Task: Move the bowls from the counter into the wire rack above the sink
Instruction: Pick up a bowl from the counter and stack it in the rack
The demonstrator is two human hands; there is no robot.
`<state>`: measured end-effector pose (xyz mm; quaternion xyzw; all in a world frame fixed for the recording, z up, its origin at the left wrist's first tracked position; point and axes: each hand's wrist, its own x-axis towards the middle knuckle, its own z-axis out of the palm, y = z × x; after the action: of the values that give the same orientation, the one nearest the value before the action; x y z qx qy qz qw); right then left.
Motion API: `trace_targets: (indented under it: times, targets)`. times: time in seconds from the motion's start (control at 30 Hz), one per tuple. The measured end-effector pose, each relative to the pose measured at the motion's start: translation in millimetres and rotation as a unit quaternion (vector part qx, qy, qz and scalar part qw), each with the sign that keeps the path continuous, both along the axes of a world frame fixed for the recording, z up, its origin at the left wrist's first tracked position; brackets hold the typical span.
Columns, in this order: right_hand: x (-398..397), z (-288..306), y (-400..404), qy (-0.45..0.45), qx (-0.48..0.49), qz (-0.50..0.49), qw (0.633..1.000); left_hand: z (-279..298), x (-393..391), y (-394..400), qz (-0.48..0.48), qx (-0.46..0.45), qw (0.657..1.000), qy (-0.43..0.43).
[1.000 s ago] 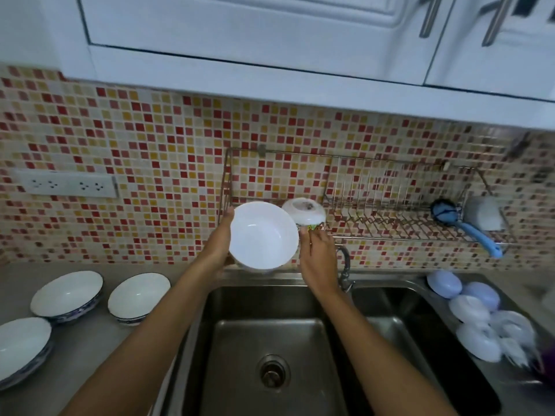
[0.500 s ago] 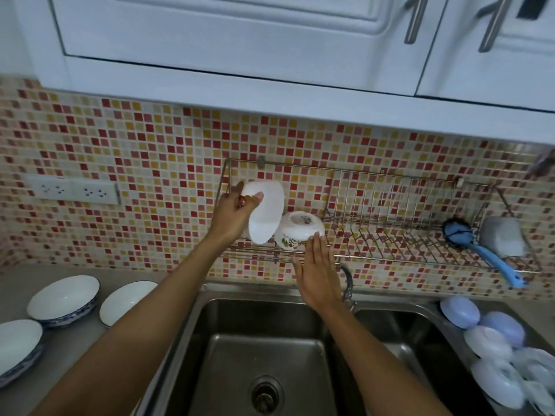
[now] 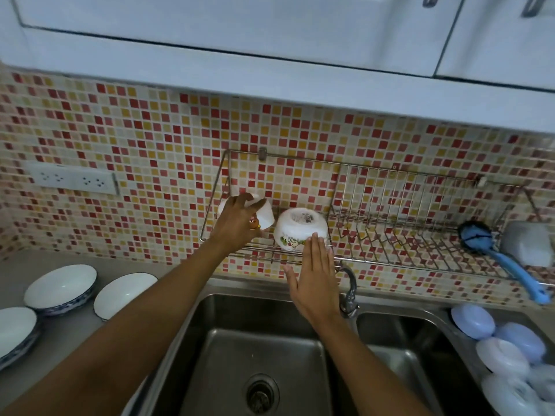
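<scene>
Left grip (image 3: 240, 223) clasping white bowl (image 3: 265, 216) in wire rack (image 3: 390, 235), right grip (image 3: 312, 277) flat open

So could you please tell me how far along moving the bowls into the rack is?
Done: one patterned bowl sits upside down in the wire rack, the open right hand at its side. In hand: the left hand is setting a white bowl beside it. Left: three bowls wait on the counter.
</scene>
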<state>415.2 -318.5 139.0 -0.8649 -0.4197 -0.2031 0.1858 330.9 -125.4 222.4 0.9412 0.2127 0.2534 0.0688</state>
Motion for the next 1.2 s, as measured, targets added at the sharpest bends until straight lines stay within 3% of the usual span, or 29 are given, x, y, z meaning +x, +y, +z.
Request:
trace_targets:
  times: [0.3,0.67,0.83,1.2]
  targets:
    - [3,-1,-2,0.008,-0.023,0.012,1.000,-9,13,10,-0.005,0.052,0.996,0.072]
    - [3,0,-2,0.015,-0.023,0.017,0.999,-18,2,9,-0.046,-0.051,0.997,0.036]
    - [2,1,-2,0.019,-0.016,0.017,1.000,-34,-14,-3,-0.002,0.001,1.000,-0.016]
    - [3,1,0,0.019,-0.021,0.005,1.000,-44,-20,4,-0.014,-0.007,1.000,0.015]
